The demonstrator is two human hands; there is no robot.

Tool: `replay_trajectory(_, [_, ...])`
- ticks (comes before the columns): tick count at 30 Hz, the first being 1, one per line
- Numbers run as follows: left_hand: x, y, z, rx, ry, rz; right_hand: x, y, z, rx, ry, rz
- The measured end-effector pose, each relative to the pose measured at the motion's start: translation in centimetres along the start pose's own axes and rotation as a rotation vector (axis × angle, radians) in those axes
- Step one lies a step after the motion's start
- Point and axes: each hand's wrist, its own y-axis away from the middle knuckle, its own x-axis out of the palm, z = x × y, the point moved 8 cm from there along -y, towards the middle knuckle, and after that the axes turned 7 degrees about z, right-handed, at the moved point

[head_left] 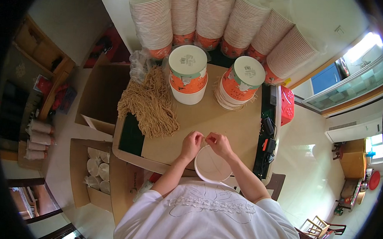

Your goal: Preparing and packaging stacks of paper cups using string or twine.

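In front of my body a white paper bucket (214, 166) rests with its open top toward me, and a thin line runs across its inside. My left hand (191, 145) is closed in a pinch at the far rim. Beside it, my right hand (219, 144) pinches at the same spot, fingertips almost meeting the left ones. A short bit of tan cord seems to pass between them; the fingers mostly hide it. To the left lies a heap of loose tan cords (152, 103). Two upside-down stacks of orange-and-white buckets, a left stack (188, 75) and a right stack (241, 83), stand beyond my hands.
Tall nested bucket stacks (150, 23) line the wall at the back. Black power adapters (268, 145) with cables lie along the table's right edge, near a red plastic basket (287, 106). On the floor at left, an open cardboard box (78, 172) holds several wrapped white rolls or cups.
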Motion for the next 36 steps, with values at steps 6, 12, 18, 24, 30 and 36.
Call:
replay_trajectory(6, [1.4, 0.4, 3.6, -0.267, 0.423, 0.075, -0.2, 0.1, 0.0, 0.004, -0.002, -0.011])
replay_trajectory(12, [1.2, -0.3, 3.1, -0.285, 0.397, 0.193, -0.2, 0.2, -0.2, 0.058, -0.029, 0.022])
replay_trajectory(18, [0.0, -0.9, 0.0, -0.077, 0.038, 0.198, -0.3, 0.2, -0.1, 0.053, -0.005, 0.027])
replay_trajectory(24, [-0.1, -0.9, -1.3, 0.075, -0.182, 0.132, -0.3, 0.3, 0.4, -0.009, -0.014, 0.006])
replay_trajectory(30, [-3.8, -1.1, 1.9, -0.03, -0.199, -0.105, -0.7, 0.8, -0.8, 0.057, -0.023, 0.003])
replay_trajectory(36, [-2.7, -1.7, 0.2, -0.006, 0.01, 0.076, -1.1, 0.8, -1.2, 0.059, -0.08, -0.009])
